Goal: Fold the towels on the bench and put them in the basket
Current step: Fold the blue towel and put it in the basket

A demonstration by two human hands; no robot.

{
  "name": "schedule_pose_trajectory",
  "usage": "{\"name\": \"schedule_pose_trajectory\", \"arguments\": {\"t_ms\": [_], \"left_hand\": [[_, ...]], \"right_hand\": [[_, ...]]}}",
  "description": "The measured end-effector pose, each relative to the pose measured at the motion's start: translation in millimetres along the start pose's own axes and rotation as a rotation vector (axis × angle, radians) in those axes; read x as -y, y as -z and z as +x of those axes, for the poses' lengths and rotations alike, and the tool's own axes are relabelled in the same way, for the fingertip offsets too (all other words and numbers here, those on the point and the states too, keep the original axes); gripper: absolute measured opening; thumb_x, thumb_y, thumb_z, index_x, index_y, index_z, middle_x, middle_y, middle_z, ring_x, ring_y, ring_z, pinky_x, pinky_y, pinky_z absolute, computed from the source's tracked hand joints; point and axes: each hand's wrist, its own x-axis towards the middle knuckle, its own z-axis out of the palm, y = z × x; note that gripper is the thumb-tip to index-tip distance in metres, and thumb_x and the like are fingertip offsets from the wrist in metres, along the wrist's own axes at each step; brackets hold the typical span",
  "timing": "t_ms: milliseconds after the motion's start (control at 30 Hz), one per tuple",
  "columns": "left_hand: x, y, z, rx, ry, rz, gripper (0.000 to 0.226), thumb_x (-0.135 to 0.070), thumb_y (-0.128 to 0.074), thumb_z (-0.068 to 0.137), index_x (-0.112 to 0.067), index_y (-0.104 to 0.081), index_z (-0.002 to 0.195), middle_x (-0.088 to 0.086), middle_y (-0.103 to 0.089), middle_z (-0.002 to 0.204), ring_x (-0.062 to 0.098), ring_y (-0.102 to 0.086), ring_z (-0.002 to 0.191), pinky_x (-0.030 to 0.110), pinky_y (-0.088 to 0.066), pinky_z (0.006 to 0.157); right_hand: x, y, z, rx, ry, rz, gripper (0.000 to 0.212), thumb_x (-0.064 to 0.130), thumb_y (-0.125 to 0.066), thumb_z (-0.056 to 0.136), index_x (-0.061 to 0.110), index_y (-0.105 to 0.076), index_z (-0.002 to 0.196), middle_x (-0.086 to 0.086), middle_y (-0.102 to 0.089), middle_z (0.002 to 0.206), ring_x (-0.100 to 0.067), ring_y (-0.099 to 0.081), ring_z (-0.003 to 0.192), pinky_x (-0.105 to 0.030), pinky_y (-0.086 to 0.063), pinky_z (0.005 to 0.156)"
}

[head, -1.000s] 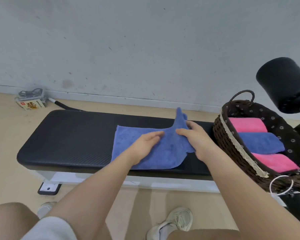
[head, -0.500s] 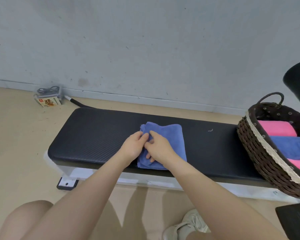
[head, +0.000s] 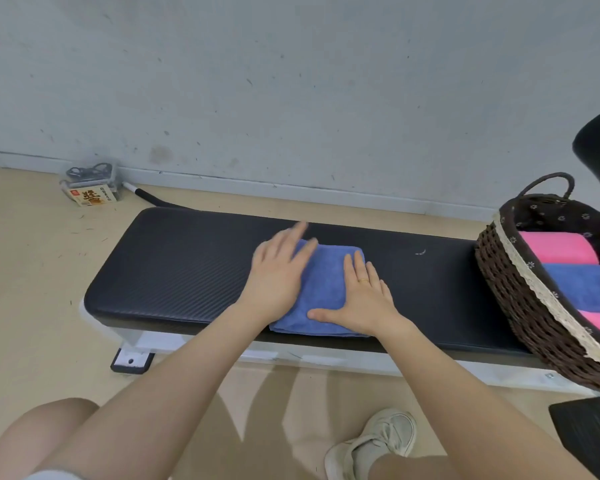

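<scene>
Since half second ago: hands parted from pinch at towel's left edge, now flat. Left hand (head: 277,276) spread, fingers straight, blurred, over left side of folded blue terry towel (head: 321,292). Right hand (head: 361,296) flat, fingers straight and together, pressing towel's right half. Towel at frame centre on black padded bench (head: 174,268). Brown wicker basket (head: 520,306) at right edge, holding rolled pink and blue towels (head: 568,271)
</scene>
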Motion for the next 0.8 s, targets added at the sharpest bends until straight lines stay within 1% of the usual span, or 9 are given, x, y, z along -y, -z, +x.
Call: {"name": "schedule_pose_trajectory", "arguments": {"t_ms": [67, 133, 200, 267, 333, 400, 467, 667, 800], "left_hand": [[4.2, -8.4, -1.2, 0.284, -0.141, 0.031, 0.059, -0.042, -0.017, 0.095, -0.016, -0.019, 0.148, 0.001, -0.007, 0.159, 0.019, -0.004, 0.146, 0.039, -0.004, 0.117], [14.1, -17.1, -6.2, 0.49, -0.061, 0.006, 0.081, -0.066, -0.012, 0.086, -0.017, -0.001, 0.15, -0.002, 0.005, 0.159, 0.013, 0.006, 0.146, 0.035, 0.002, 0.118], [21.5, -20.7, -8.2, 0.471, 0.021, -0.005, 0.098, -0.077, -0.007, 0.074, -0.015, 0.005, 0.149, -0.001, 0.01, 0.158, 0.013, 0.007, 0.146, 0.036, -0.001, 0.119], [20.3, -16.6, -7.7, 0.499, 0.05, -0.003, 0.092, -0.073, -0.017, 0.084, -0.013, 0.006, 0.149, 0.003, 0.012, 0.158, 0.015, 0.008, 0.146, 0.037, -0.002, 0.12], [17.9, -6.7, -4.2, 0.512, 0.003, 0.049, 0.089, -0.07, -0.011, 0.084, -0.013, 0.005, 0.149, 0.004, 0.013, 0.158, 0.016, 0.009, 0.146, 0.035, 0.001, 0.119], [15.1, 5.7, -1.4, 0.437, -0.075, 0.119, 0.096, -0.077, -0.003, 0.076, -0.017, 0.002, 0.15, 0.003, 0.012, 0.158, 0.017, 0.008, 0.146, 0.033, 0.005, 0.117], [12.4, 11.9, -2.4, 0.413, -0.142, 0.162, 0.085, -0.071, -0.021, 0.085, -0.02, -0.004, 0.15, 0.003, 0.008, 0.159, 0.018, 0.005, 0.146, 0.033, 0.003, 0.118], [1.0, 5.2, -3.2, 0.657, -0.069, 0.071, 0.085, -0.064, -0.038, 0.088, -0.024, 0.007, 0.149, 0.004, 0.015, 0.157, 0.022, 0.01, 0.146, 0.038, -0.002, 0.12], [-21.3, -1.3, 2.3, 0.641, -0.032, -0.183, 0.095, -0.06, -0.053, 0.082, -0.027, 0.004, 0.149, -0.001, 0.014, 0.157, 0.018, 0.011, 0.145, 0.038, -0.005, 0.119]], "right_hand": [[-0.6, 1.6, 2.7, 0.014, -0.01, -0.021, 0.13, 0.081, -0.055, 0.062, 0.018, 0.021, 0.148, -0.003, 0.027, 0.155, -0.025, 0.018, 0.145, -0.045, 0.0, 0.118], [-2.9, 2.4, 3.2, 0.026, -0.025, -0.02, 0.131, 0.082, -0.055, 0.061, 0.02, 0.023, 0.147, -0.006, 0.028, 0.155, -0.025, 0.019, 0.145, -0.045, 0.001, 0.118], [-7.1, 2.4, 1.8, 0.023, -0.051, -0.009, 0.132, 0.084, -0.053, 0.06, 0.021, 0.022, 0.147, -0.007, 0.025, 0.156, -0.026, 0.018, 0.145, -0.046, 0.001, 0.118], [-12.9, 1.7, -2.8, 0.005, -0.084, 0.036, 0.129, 0.082, -0.054, 0.061, 0.017, 0.015, 0.149, -0.007, 0.018, 0.158, -0.025, 0.013, 0.146, -0.045, -0.003, 0.118], [-18.0, 1.5, -9.2, -0.069, -0.102, 0.109, 0.113, 0.074, -0.057, 0.069, 0.012, -0.008, 0.149, -0.01, -0.002, 0.159, -0.026, -0.005, 0.146, -0.043, -0.017, 0.117], [-20.4, 3.8, -13.6, -0.215, -0.119, 0.234, 0.078, 0.057, -0.058, 0.08, 0.008, -0.034, 0.137, -0.012, -0.039, 0.143, -0.028, -0.037, 0.131, -0.04, -0.039, 0.101], [-16.4, 7.4, -13.4, -0.236, -0.201, 0.488, 0.052, 0.04, -0.058, 0.086, 0.006, -0.045, 0.123, -0.008, -0.058, 0.114, -0.024, -0.055, 0.1, -0.035, -0.046, 0.076], [-8.7, 15.5, -10.1, -0.074, -0.301, 0.794, 0.01, 0.012, -0.06, 0.074, 0.005, -0.052, 0.076, -0.01, -0.056, 0.074, -0.024, -0.052, 0.063, -0.028, -0.04, 0.056], [-18.4, 49.3, -12.0, -0.258, -0.239, 0.778, 0.005, 0.003, -0.055, 0.076, 0.007, -0.053, 0.074, -0.007, -0.053, 0.07, -0.023, -0.05, 0.064, -0.026, -0.037, 0.052]]}}
